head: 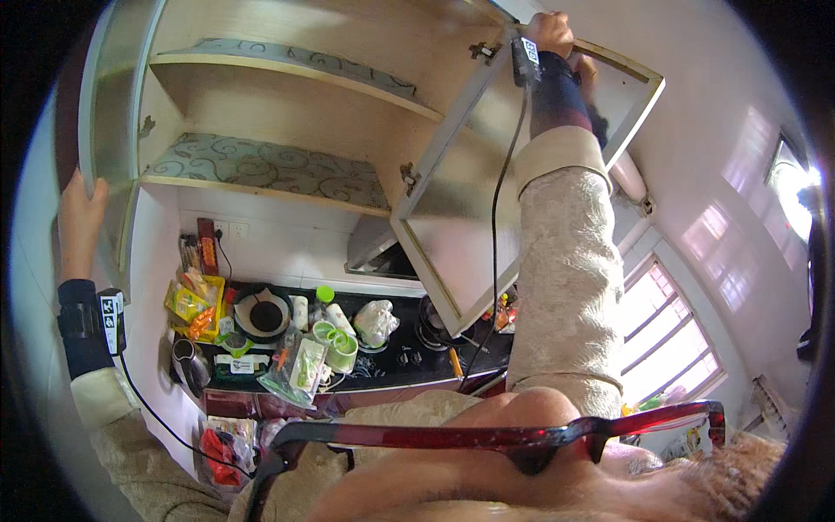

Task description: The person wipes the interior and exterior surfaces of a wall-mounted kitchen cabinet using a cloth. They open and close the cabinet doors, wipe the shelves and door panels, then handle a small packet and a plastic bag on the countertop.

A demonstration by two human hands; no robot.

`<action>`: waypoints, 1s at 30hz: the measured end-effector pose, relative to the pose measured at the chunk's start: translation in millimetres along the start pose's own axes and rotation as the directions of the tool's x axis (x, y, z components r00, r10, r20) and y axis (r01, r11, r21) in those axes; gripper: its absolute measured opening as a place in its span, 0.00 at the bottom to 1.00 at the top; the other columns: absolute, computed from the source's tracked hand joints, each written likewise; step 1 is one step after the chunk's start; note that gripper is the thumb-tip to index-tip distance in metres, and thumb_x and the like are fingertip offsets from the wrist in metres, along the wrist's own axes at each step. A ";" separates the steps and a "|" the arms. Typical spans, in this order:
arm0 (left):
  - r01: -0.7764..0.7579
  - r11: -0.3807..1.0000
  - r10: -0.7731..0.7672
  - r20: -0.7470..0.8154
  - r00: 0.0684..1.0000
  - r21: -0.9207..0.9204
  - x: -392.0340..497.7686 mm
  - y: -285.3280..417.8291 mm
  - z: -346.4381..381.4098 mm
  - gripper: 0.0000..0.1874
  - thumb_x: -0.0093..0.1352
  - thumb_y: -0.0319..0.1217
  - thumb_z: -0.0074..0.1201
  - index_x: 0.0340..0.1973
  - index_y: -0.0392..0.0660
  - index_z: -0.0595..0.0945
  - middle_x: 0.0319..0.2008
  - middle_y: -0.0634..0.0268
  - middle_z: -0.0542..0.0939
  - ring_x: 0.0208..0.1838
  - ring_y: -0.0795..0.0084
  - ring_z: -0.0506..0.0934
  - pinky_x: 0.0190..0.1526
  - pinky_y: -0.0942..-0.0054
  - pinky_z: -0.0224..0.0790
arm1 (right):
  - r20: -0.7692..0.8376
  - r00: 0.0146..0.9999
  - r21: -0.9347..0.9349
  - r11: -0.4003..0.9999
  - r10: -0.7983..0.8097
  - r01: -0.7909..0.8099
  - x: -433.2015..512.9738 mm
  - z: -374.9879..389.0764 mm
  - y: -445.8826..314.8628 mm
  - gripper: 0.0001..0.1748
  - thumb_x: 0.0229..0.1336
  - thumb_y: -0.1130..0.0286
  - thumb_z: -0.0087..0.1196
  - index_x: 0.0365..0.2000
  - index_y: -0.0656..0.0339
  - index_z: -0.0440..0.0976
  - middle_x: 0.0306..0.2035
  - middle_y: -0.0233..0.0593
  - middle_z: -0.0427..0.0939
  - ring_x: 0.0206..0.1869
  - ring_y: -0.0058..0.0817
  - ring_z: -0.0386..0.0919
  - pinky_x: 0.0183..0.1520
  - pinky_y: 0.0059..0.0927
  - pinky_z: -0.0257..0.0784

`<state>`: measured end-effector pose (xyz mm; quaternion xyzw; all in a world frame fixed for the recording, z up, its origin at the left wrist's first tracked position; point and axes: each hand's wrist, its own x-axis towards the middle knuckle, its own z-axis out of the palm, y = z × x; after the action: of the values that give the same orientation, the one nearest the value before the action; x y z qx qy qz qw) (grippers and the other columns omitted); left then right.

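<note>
Before me an open wall cabinet has a lower shelf and an upper shelf, both lined with grey scroll-patterned sheet. My left hand grips the edge of the left cabinet door, thumb on its near side. High up, my right hand is curled at the top rail of the right cabinet door, which has a frosted panel and swings outward. Whether those curled fingers hold anything is hidden. A reflection of that hand shows in the panel.
Below runs a black countertop with a yellow basket of packets, a pan, a metal jug, green-and-white rolls and a plastic bag. A cable hangs from my right wrist. A barred window is at right.
</note>
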<state>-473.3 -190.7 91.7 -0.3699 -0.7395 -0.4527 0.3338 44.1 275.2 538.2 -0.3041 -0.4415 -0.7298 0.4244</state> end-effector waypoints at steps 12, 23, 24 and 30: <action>0.024 0.994 -0.021 0.032 0.999 -0.109 -0.9 -3.4 0.4 0.20 0.72 0.34 0.50 0.57 0.39 0.76 0.46 0.44 0.83 0.50 0.44 0.81 0.52 0.55 0.72 | 0.589 0.801 0.082 0.978 0.107 -0.191 42.4 -84.7 22.7 0.16 0.59 0.62 0.52 0.44 0.55 0.82 0.47 0.48 0.83 0.50 0.47 0.83 0.50 0.48 0.79; 0.020 0.956 0.029 -0.161 0.986 0.292 -1.4 21.3 -12.4 0.23 0.72 0.40 0.54 0.60 0.45 0.76 0.51 0.48 0.82 0.50 0.45 0.81 0.49 0.56 0.76 | 0.469 0.829 0.530 0.848 -0.304 0.010 -10.2 -287.2 72.2 0.14 0.55 0.59 0.54 0.35 0.56 0.82 0.32 0.49 0.84 0.39 0.49 0.84 0.40 0.47 0.79; 0.021 0.918 0.089 -0.258 0.962 0.397 -8.4 35.7 -19.9 0.24 0.72 0.41 0.55 0.61 0.46 0.76 0.52 0.50 0.81 0.50 0.46 0.81 0.48 0.57 0.76 | 0.490 0.810 0.569 0.822 -0.321 -0.019 -27.4 -293.6 66.4 0.14 0.55 0.59 0.55 0.38 0.54 0.81 0.33 0.49 0.83 0.39 0.50 0.83 0.42 0.48 0.78; -0.274 0.769 0.222 -0.161 0.962 -0.577 -53.2 184.4 -8.6 0.28 0.67 0.28 0.63 0.64 0.49 0.75 0.40 0.64 0.80 0.33 0.77 0.78 0.30 0.77 0.72 | 0.496 0.736 0.849 0.436 -0.461 -0.299 -94.1 -341.5 34.6 0.15 0.52 0.67 0.61 0.40 0.61 0.78 0.32 0.53 0.82 0.36 0.52 0.82 0.39 0.46 0.76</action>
<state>-288.5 -153.2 128.7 -0.5306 -0.4904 -0.6283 0.2883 94.1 -8.6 329.4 -0.2482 -0.8931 -0.2396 0.2888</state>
